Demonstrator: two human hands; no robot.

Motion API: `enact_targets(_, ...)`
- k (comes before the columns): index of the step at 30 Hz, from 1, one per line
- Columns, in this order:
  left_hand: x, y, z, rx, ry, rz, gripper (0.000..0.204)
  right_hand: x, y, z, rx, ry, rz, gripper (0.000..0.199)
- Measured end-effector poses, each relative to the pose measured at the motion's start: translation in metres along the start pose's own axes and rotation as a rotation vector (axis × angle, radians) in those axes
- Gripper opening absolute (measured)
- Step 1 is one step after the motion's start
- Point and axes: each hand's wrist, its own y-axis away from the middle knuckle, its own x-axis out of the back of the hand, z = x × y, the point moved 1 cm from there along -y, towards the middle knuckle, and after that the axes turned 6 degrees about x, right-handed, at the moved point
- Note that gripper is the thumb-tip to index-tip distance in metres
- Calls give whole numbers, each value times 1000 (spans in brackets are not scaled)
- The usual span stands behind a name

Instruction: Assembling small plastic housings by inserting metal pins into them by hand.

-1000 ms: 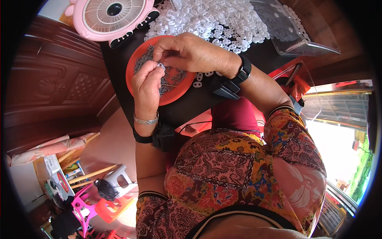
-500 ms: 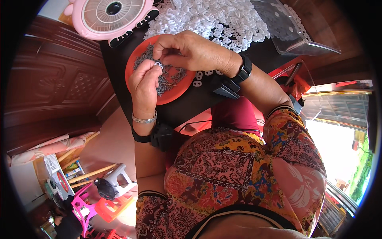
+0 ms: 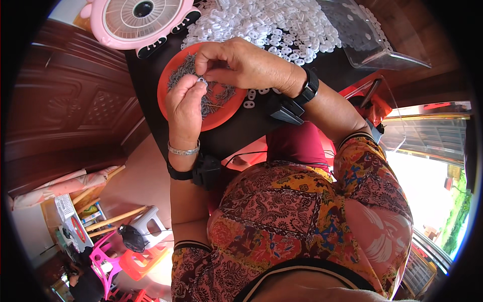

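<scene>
Over a red-orange bowl (image 3: 221,119) my two hands meet. My left hand (image 3: 185,103) pinches a small white plastic piece with holes (image 3: 202,80) between thumb and fingertips. Just above and touching or nearly touching that piece, my right hand (image 3: 236,63) has its thumb and fingers drawn together; whatever they hold is hidden. Small grey screw-like pieces (image 3: 176,75) fill much of the bowl. A few white two-holed pieces (image 3: 249,104) lie on the dark table (image 3: 241,136) by the bowl's right edge.
A large heap of white two-holed pieces (image 3: 261,25) covers the back of the table. A pink fan (image 3: 141,20) stands at the back left, and a clear plastic bin (image 3: 367,40) lies at the back right. Plastic stools (image 3: 146,261) stand on the floor, lower left.
My left hand has shifted slightly, and the white piece in it has turned a little. The right hand stays pinched close beside it; the bowl has barely moved.
</scene>
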Motion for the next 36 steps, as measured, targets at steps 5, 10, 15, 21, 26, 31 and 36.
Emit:
enact_targets(5, -4, 3, 5, 36, 49, 0, 14, 0, 1, -4, -20, -20, 8, 13)
enact_targets(10, -5, 4, 4, 36, 42, -4, 15, -1, 1, -1, -9, -10, 2, 13)
enact_targets(15, -4, 2, 5, 71, 9, -35, 17, 4, 0, -2, -52, 9, -82, 11)
enact_targets(21, -1, -4, 6, 41, 101, -133, 19, 12, 2, 5, -44, 9, -70, 15)
enact_targets(26, 7, -12, -4, 29, 209, -56, 17, 29, 7, -4, -8, 295, 18, 15)
enact_targets(31, 10, -16, -12, -11, 267, 41, 18, 45, 33, -14, -102, 442, 6, 13)
enact_targets(36, 8, -17, -8, -22, 281, 33, 18, 31, 70, -7, -226, 554, -146, 17)
